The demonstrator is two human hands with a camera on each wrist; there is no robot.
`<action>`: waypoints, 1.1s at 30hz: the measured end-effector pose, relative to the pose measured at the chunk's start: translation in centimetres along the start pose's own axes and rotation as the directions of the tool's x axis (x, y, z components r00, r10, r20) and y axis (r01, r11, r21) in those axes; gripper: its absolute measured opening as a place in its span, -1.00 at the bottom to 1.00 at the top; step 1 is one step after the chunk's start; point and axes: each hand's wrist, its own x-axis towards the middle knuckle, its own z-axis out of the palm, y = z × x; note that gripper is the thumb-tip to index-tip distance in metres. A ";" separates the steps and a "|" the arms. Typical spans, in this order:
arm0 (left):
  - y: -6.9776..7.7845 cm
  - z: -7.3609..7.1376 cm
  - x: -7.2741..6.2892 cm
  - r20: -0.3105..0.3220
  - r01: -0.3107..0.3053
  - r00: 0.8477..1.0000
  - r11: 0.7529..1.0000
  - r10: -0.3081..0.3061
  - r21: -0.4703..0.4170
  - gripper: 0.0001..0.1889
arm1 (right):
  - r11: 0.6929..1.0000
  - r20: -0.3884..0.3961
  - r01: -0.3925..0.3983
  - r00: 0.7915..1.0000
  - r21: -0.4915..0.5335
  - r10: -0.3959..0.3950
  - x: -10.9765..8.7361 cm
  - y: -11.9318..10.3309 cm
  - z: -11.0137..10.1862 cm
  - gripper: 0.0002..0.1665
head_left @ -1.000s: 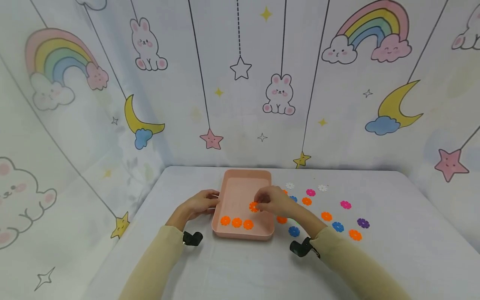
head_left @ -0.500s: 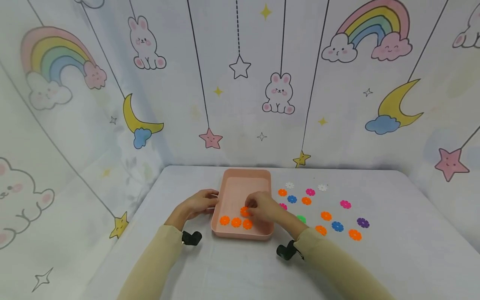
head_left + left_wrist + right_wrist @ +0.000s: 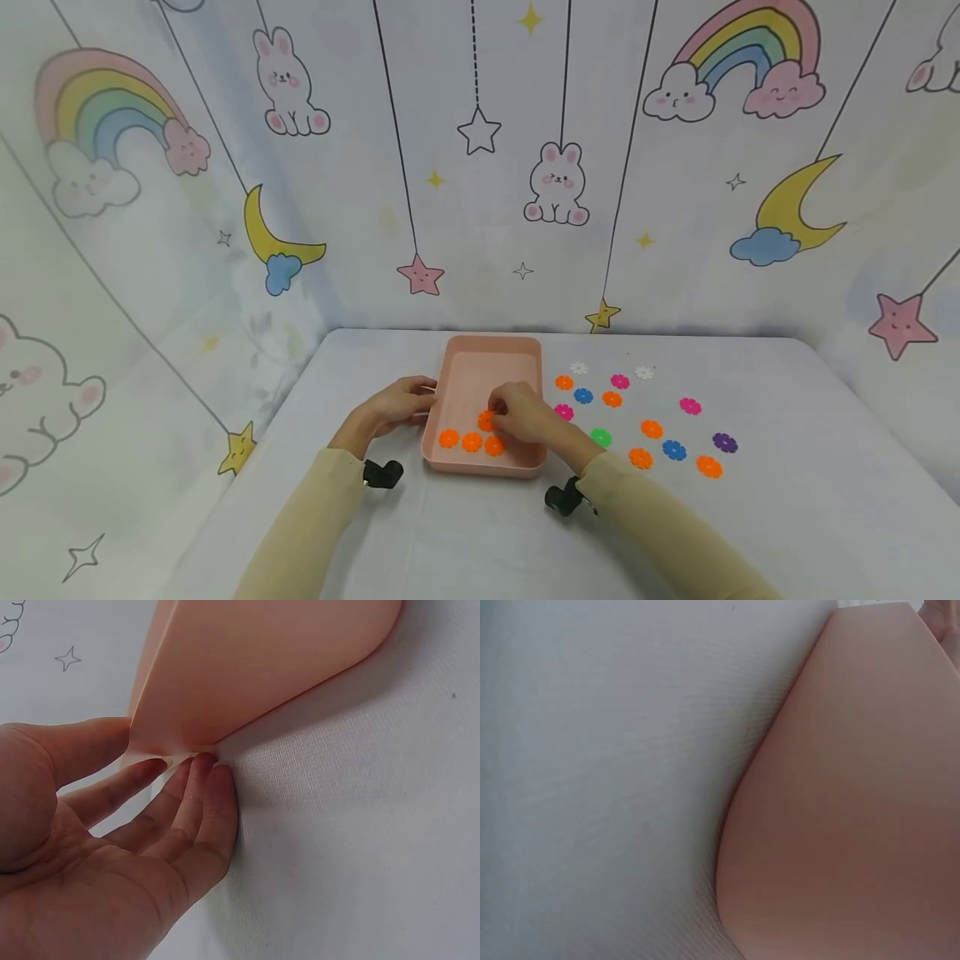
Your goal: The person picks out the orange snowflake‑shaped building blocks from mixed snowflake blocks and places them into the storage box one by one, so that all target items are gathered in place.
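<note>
A pink tray (image 3: 495,367) lies on the white table, with a row of orange flower-shaped discs (image 3: 472,442) near its front wall. My right hand (image 3: 522,412) is over the tray, thumb and fingers pinching another orange flower-shaped disc (image 3: 486,421) just behind that row. At the tray's left side, my left hand (image 3: 397,404) holds the wall. The left wrist view shows its thumb against the tray (image 3: 247,667) and the other fingertips (image 3: 220,776) at the lower edge. Tray wall (image 3: 847,780) fills much of the right wrist view; the right hand is outside that view.
Right of the tray, loose flower-shaped discs are scattered on the table: several orange ones (image 3: 652,429), blue (image 3: 674,450), pink (image 3: 691,406), white (image 3: 644,372), a green (image 3: 601,437) and a purple (image 3: 725,442). A printed cloth (image 3: 495,200) hangs behind the table.
My right hand has moved left and slightly toward the front with its orange disc, stopping behind the row. The left hand has stayed at the tray's side.
</note>
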 end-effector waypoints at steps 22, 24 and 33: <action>0.0 0.0 0.0 -0.004 0.000 1.000 1.000 0.000 0.017 -0.48 | 0.988 -0.137 0.147 0.979 -0.054 -0.153 -3.6 4.9 -7.6 -0.79; 0.0 -0.1 0.0 -0.009 0.002 1.000 1.000 -0.001 0.022 -0.47 | 0.990 -0.135 0.131 0.981 -0.058 -0.138 -4.1 5.9 -8.7 -0.79; 0.0 0.0 -0.1 -0.001 0.003 1.000 1.000 -0.003 0.006 -0.48 | 0.995 -0.141 0.050 0.988 -0.084 -0.061 -6.2 10.0 -11.5 -0.76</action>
